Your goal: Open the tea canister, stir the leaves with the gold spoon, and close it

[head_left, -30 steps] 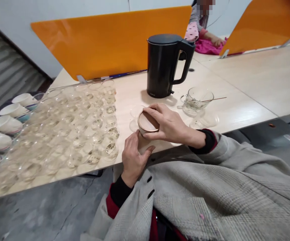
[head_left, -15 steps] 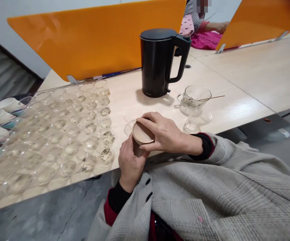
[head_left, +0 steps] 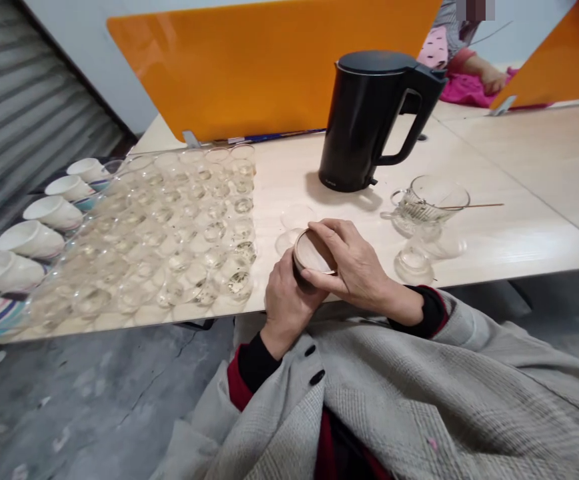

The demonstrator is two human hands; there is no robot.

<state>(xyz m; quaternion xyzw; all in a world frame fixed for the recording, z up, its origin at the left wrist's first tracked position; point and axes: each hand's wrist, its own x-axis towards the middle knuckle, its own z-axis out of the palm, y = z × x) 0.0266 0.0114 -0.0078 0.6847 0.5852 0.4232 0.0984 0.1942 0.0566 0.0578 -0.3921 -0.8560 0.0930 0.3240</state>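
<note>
Even, soft overhead light is seen; a faint shadow is cast beside the kettle, and edges are bent by wide-angle distortion

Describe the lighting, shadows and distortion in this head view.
Head view: soft, even light; the black kettle casts a faint shadow on the table; wide-angle bending curves the orange divider; the glass cups show small glints; both hands, left and right, are sharp.

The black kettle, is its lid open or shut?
Shut. The black kettle stands upright on the table, its lid lying flat on top.
</note>
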